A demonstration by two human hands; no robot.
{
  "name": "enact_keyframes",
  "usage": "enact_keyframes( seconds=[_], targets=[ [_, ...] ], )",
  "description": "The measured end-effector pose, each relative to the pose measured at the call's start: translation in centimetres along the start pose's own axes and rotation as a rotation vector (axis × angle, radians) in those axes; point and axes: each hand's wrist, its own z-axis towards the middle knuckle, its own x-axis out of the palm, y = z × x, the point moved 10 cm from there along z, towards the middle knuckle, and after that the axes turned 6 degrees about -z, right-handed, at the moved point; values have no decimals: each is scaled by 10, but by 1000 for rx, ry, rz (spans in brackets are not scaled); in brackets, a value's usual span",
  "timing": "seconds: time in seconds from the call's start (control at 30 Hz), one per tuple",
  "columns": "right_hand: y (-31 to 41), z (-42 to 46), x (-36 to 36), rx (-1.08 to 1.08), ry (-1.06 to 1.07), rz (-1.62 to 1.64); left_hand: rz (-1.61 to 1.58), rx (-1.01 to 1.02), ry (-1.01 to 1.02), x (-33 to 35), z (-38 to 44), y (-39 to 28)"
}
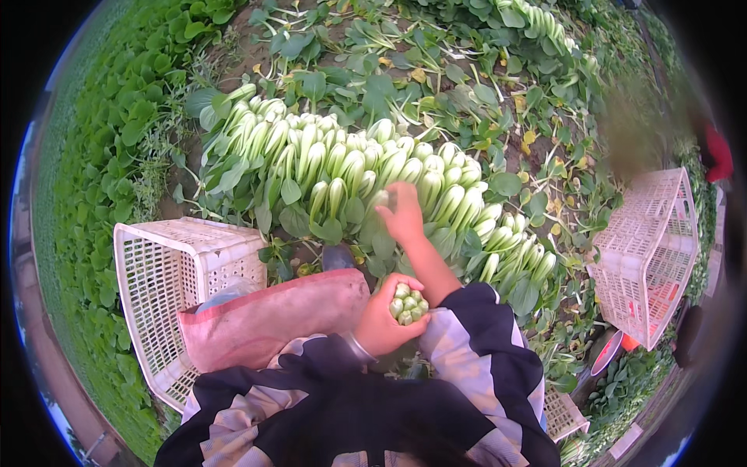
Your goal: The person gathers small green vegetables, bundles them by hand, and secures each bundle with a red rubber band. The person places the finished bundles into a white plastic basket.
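My left hand (379, 318) is wrapped around a bunch of bok choy (407, 305), its pale cut stem ends facing up at me. My right hand (404, 215) reaches forward over a long row of bok choy heads (350, 166) laid on the ground, white stems on top and leaves towards me. Thumb and fingers are curved at a single bok choy (375, 210) on the near side of the row. Motion blur hides whether they grip it.
A white plastic crate (230, 248) lies tipped at the left, beside a pink sack (286, 318). Another crate (633, 245) stands tilted at the right, near a bucket (607, 353). Loose leaves (467, 99) litter the soil beyond the row. A red-clothed person (716, 153) is partly visible far right.
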Motion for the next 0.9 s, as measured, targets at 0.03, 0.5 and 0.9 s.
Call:
enact_keyframes(
  seconds=[0.03,0.5,0.9],
  targets=[
    [4,-9,-1,12,21,63,-32,-7,33,4,-2,1],
    [104,27,43,-112,-41,-66,-211,199,-301,-46,-8,-11],
    [141,-69,-139,-80,134,363,28,322,9,-46,6,-36]
  ],
)
